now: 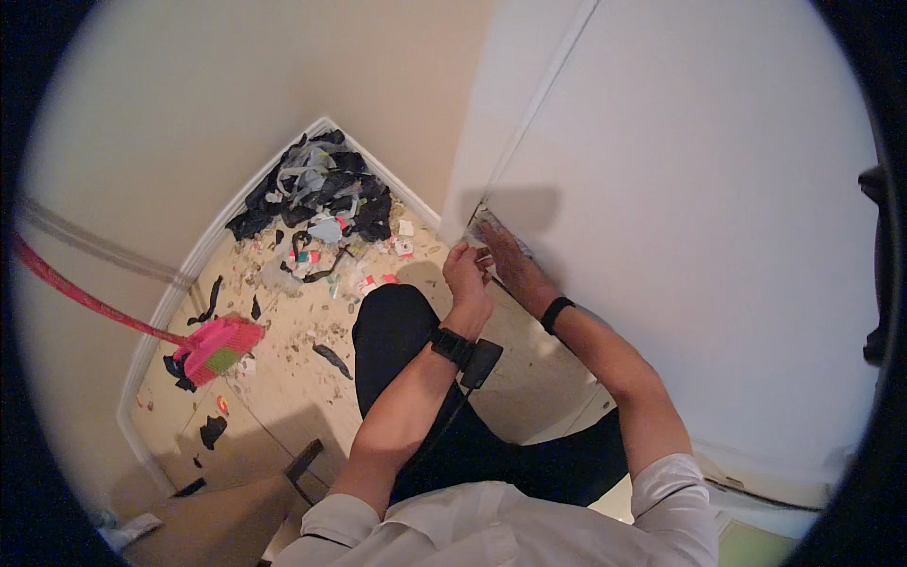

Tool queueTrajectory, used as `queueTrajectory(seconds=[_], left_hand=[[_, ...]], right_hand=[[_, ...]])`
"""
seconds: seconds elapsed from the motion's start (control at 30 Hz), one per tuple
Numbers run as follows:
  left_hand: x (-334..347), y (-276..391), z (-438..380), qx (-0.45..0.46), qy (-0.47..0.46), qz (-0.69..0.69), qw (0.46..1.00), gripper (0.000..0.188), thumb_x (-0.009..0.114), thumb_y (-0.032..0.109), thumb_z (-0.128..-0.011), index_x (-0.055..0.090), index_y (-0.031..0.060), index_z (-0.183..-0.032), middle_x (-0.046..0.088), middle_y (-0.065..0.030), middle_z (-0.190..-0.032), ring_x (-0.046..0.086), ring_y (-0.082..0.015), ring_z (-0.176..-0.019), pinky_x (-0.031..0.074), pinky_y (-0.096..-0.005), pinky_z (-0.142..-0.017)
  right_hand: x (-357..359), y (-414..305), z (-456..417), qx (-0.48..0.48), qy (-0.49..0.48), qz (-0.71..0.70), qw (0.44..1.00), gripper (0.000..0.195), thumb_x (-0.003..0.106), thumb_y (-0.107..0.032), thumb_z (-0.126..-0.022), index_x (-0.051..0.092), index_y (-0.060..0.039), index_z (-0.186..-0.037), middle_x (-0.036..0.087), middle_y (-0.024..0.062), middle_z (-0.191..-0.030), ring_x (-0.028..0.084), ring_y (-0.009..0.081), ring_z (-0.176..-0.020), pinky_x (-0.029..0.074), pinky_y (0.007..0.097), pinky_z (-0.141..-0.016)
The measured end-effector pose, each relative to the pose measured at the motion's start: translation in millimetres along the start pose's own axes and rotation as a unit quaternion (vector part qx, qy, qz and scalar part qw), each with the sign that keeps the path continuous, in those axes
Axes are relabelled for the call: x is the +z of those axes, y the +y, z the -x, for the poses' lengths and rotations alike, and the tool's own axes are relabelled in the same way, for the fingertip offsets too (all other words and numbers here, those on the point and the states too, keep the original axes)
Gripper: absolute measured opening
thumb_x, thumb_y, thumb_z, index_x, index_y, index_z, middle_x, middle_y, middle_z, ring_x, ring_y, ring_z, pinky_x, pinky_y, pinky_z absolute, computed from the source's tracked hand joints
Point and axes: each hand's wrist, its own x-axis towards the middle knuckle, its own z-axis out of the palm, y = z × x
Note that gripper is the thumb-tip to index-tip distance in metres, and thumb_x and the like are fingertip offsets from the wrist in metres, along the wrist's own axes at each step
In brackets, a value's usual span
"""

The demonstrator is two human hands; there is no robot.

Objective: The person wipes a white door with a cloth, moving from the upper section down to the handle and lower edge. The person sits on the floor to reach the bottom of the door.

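My right hand (514,264) presses a greyish cloth (484,221), partly hidden under the fingers, against the lower edge of a white panel (659,212). Just left of it, close to the same edge, is my left hand (468,273), its fingers curled. Whether those fingers pinch something small cannot be told. A dark strap with a black box on a cable is on my left wrist; a black band circles the right. Both hands are above the pale floor (531,368), beyond my bent knees.
Torn black plastic (333,184) and mixed litter lie heaped in the corner between white baseboards (227,202). A pink broom (220,347) with a red handle leans at the left. Black scraps and crumbs dot the floor. A cardboard box (220,528) stands at the lower left.
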Motion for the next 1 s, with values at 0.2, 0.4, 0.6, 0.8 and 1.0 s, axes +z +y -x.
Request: queueTrajectory(seconds=[0.2, 0.4, 0.6, 0.8, 1.0], left_hand=[[-5, 0, -1, -0.021, 0.003, -0.018, 1.0, 0.026, 0.057, 0.02, -0.098, 0.056, 0.0144, -0.123, 0.071, -0.003, -0.096, 0.063, -0.0148, -0.076, 0.045, -0.0318, -0.064], [-2, -5, -3, -0.038, -0.021, -0.032, 0.999, 0.028, 0.054, 0.016, -0.099, 0.052, 0.0107, -0.127, 0.069, -0.0065, -0.095, 0.063, -0.0157, -0.074, 0.043, -0.0295, -0.059], [11, -13, -2, -0.056, -0.038, -0.042, 0.997, 0.033, 0.051, 0.016, -0.101, 0.05, 0.0088, -0.133, 0.07, -0.0092, -0.096, 0.064, -0.0162, -0.075, 0.042, -0.0287, -0.056], [7, -18, -9, -0.045, -0.022, -0.04, 0.998, 0.029, 0.05, 0.015, -0.101, 0.051, 0.0094, -0.13, 0.07, -0.0092, -0.096, 0.064, -0.0159, -0.073, 0.041, -0.0284, -0.054], [0, -25, -12, -0.049, -0.022, -0.057, 0.997, 0.022, 0.052, 0.021, -0.101, 0.054, 0.0163, -0.122, 0.072, -0.0066, -0.094, 0.064, -0.0168, -0.075, 0.044, -0.033, -0.063]], right_hand=[[29, -42, -5, -0.007, 0.019, -0.095, 0.995, 0.062, 0.043, -0.023, -0.1, 0.033, -0.0005, -0.157, 0.022, 0.0143, -0.168, 0.017, 0.0296, -0.157, 0.006, 0.0451, -0.129], [27, -32, 54, 0.023, 0.022, -0.02, 0.999, 0.063, 0.044, -0.025, -0.1, 0.032, -0.0015, -0.158, 0.023, 0.013, -0.168, 0.017, 0.0268, -0.157, 0.004, 0.0449, -0.129], [11, 13, 92, 0.014, 0.002, -0.018, 1.0, 0.063, 0.04, -0.026, -0.1, 0.034, -0.0019, -0.157, 0.027, 0.0123, -0.167, 0.019, 0.0265, -0.156, 0.006, 0.0457, -0.129], [-11, 27, 43, 0.06, 0.029, -0.083, 0.994, 0.064, 0.043, -0.024, -0.097, 0.035, 0.001, -0.156, 0.029, 0.0125, -0.166, 0.02, 0.026, -0.156, 0.009, 0.0465, -0.128], [4, 20, 65, 0.014, 0.037, -0.144, 0.989, 0.063, 0.045, -0.023, -0.096, 0.04, 0.0023, -0.153, 0.031, 0.0126, -0.165, 0.023, 0.0266, -0.155, 0.014, 0.0481, -0.127]])
